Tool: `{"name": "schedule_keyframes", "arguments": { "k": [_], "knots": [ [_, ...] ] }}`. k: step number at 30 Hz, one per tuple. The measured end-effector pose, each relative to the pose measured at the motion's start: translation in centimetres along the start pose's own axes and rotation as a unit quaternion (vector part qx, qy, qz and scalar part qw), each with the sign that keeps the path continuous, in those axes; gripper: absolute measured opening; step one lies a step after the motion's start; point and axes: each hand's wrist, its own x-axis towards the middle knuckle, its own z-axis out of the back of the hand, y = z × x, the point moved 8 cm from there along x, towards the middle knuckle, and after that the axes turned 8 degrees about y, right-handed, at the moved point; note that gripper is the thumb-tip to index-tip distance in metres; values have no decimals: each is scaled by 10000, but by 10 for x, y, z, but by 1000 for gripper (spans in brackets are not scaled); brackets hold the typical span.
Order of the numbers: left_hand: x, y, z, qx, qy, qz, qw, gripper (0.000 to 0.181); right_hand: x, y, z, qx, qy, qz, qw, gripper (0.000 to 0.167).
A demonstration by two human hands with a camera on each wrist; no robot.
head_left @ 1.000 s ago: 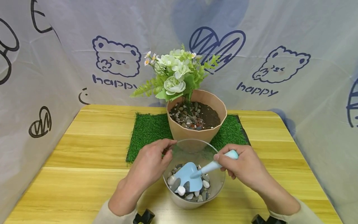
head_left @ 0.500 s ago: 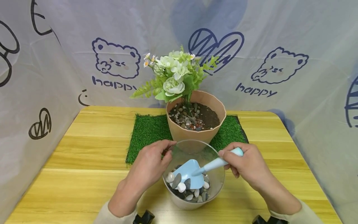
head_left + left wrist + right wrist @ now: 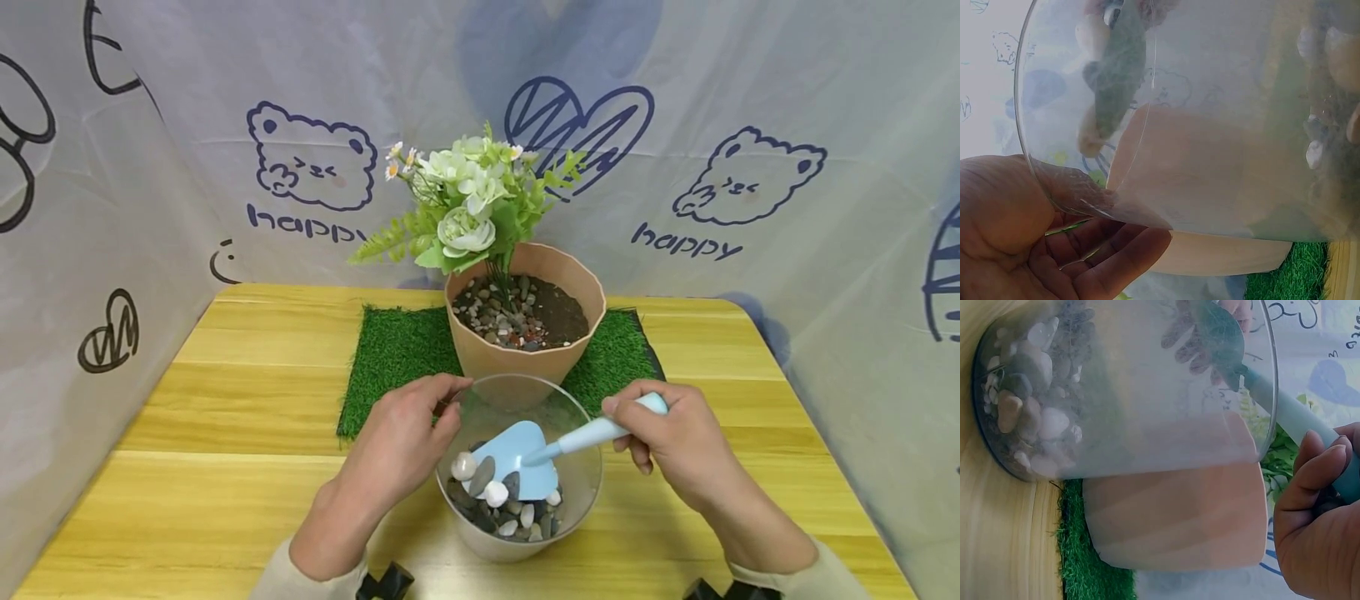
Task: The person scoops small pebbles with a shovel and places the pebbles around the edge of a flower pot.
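A clear bucket (image 3: 581, 500) with pebbles (image 3: 517, 521) at its bottom stands near the front of the table. My left hand (image 3: 401, 437) pinches its rim at the left, and the left wrist view shows the fingers (image 3: 1122, 256) on the outside of the wall. By its handle my right hand (image 3: 678, 437) grips a light blue toy shovel (image 3: 536, 479). The shovel's blade is inside the bucket, above the bottom stones, and carries several grey and white pebbles (image 3: 482, 477). Through the wall, the right wrist view shows the blade (image 3: 1222, 337) high near the rim.
Behind the bucket, a peach flowerpot (image 3: 517, 362) holds soil (image 3: 562, 312), pebbles and white-green flowers (image 3: 465, 200). It stands on a green turf mat (image 3: 401, 358) on the wooden table (image 3: 247, 400). A printed cloth (image 3: 450, 67) hangs at the back and sides.
My right hand has moved right and slightly up, lifting the shovel with its pebbles off the stones below. The left hand stays at the rim.
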Motion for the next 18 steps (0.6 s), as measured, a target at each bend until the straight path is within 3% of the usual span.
{"name": "schedule_keyframes", "arguments": {
  "k": [9, 18],
  "knots": [
    [1, 0, 0, 12, -13, -23, 10000, 30, -7, 7, 19, 641, -310, 227, 9972, 22],
    [1, 1, 0, 55, -23, 10, 10000, 29, -4, 26, 55, 1600, -976, 482, 9811, 28]
  ]
}}
